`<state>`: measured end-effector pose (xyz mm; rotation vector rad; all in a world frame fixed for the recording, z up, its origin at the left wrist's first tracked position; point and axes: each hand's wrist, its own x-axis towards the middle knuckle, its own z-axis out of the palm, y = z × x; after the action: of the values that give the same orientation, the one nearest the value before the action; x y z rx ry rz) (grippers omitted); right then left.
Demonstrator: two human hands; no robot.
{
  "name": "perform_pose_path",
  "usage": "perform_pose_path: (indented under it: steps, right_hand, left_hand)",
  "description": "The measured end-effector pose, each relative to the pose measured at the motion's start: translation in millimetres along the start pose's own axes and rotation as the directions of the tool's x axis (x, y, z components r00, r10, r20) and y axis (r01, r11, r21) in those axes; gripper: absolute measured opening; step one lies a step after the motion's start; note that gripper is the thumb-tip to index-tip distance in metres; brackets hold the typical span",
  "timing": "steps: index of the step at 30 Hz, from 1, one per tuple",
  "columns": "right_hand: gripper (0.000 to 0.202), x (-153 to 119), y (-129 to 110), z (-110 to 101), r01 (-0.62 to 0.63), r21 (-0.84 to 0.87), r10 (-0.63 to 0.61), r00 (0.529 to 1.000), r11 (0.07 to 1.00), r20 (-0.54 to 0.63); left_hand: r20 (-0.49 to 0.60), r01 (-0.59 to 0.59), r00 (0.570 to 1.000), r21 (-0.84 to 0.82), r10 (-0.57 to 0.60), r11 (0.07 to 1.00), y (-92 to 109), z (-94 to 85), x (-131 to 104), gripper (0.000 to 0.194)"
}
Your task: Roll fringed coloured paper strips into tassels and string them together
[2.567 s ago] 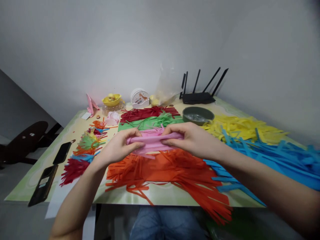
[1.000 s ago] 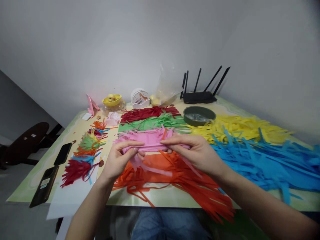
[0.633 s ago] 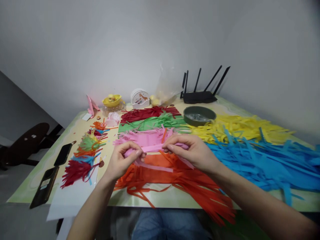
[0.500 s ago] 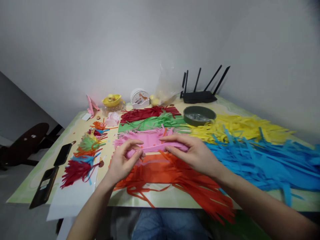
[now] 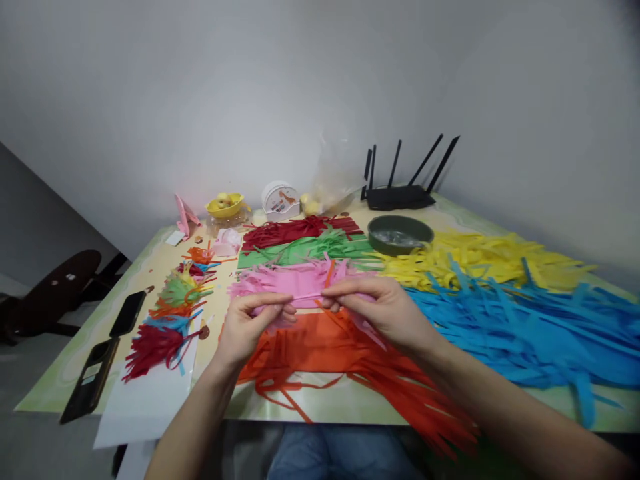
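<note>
My left hand (image 5: 250, 327) and my right hand (image 5: 385, 310) pinch a thin twisted strip of pink fringed paper (image 5: 307, 300) between thumbs and fingertips. It stretches level between them, with loose pink fringe hanging below my right hand. Behind it lies a flat pink fringed sheet (image 5: 295, 279), with an orange strip across its right part. Nearer me, an orange fringed sheet (image 5: 317, 343) spreads on the table, its right fringe hanging over the front edge. Green fringed paper (image 5: 300, 249) and dark red fringed paper (image 5: 295, 230) lie farther back.
Yellow fringe (image 5: 480, 260) and blue fringe (image 5: 525, 333) cover the right side. A dark green bowl (image 5: 425, 235) and a black router (image 5: 400, 197) stand behind. At left are small multicoloured tassels (image 5: 160, 345), a phone (image 5: 127, 313), another phone (image 5: 90, 380) and a white sheet (image 5: 140, 410).
The pink paper between my hands has become a narrower, tighter twist. My fingertips now pinch it closer together, and some pink fringe hangs below my right hand. The view has shifted slightly.
</note>
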<state>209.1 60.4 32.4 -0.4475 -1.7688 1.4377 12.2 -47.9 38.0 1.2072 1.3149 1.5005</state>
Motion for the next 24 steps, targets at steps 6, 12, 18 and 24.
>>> perform_pose_path:
  steps: [6, 12, 18, 24]
  right_hand:
    - [0.019, 4.1, 9.6, -0.9, 0.003, 0.015, -0.003, 1.000, 1.000, 0.011]
    - [0.030, 3.5, 0.9, -4.6, 0.333, -0.289, -0.293, 0.940, 0.897, 0.174]
    - [0.028, 2.5, -2.3, -3.2, 0.579, -0.376, -0.456, 0.810, 0.724, 0.369]
    - [0.025, 5.2, -9.9, -12.7, 0.411, -0.419, -0.261, 0.891, 0.810, 0.370]
  left_hand:
    - [0.046, -0.108, 0.993, 0.022, 0.107, 0.994, -11.0, -6.2, 1.1, 0.014]
    - [0.281, -0.222, 0.952, 0.357, 0.122, 0.907, 7.5, -20.4, 2.8, 0.015]
    - [0.381, -0.297, 0.921, 0.567, 0.075, 0.768, 27.0, -3.8, 13.1, 0.017]
    - [0.434, -0.544, 0.834, 0.750, 0.340, 0.378, 10.8, -1.4, 18.2, 0.017]
